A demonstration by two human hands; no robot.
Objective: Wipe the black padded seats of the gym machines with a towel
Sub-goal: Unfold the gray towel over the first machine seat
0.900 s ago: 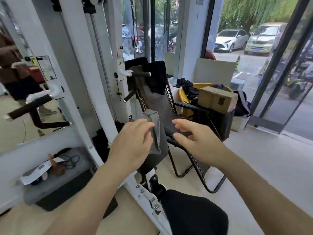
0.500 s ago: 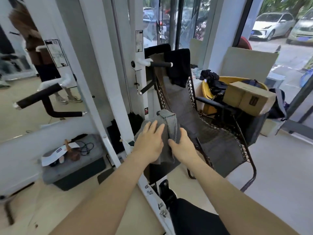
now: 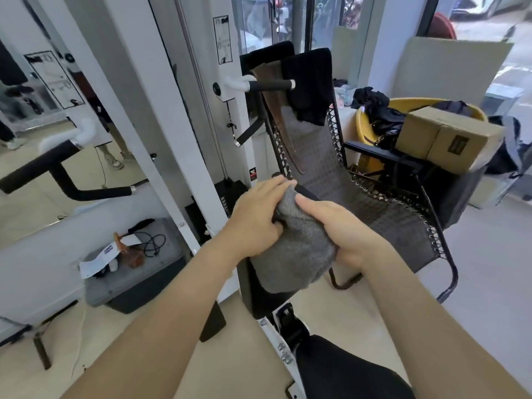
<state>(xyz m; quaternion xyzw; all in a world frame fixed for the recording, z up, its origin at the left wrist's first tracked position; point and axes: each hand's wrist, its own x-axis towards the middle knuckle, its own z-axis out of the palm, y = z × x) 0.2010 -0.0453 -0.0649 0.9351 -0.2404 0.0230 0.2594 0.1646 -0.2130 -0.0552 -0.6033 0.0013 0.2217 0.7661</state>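
Grey terry towel (image 3: 296, 254), bunched into a soft lump, sits at the centre of the frame, gripped by both bare hands. The left hand (image 3: 256, 220) lies over the towel's upper left side, fingers reaching across the top and thumb dug into a fold. The right hand (image 3: 345, 234) clasps the towel's right side, forefinger stretched along the top edge and the cloth bulging out beneath the palm. The towel hangs down over an upright black pad (image 3: 254, 286) on the white steel gym machine frame (image 3: 138, 96); whether it presses on the pad I cannot tell. A rounded black padded seat (image 3: 345, 370) fills the lower centre, near the bottom edge, below and apart from the towel. Just behind the hands stands a grey mesh folding recliner (image 3: 359, 208) with dark cloths draped over its top. At right, a brown cardboard box (image 3: 449, 139) sits beside a yellow plastic tub (image 3: 363, 122). At lower left, a grey plastic case (image 3: 135, 275) sits on the floor. A black foam-covered handle (image 3: 37, 168) juts out at mid-left.
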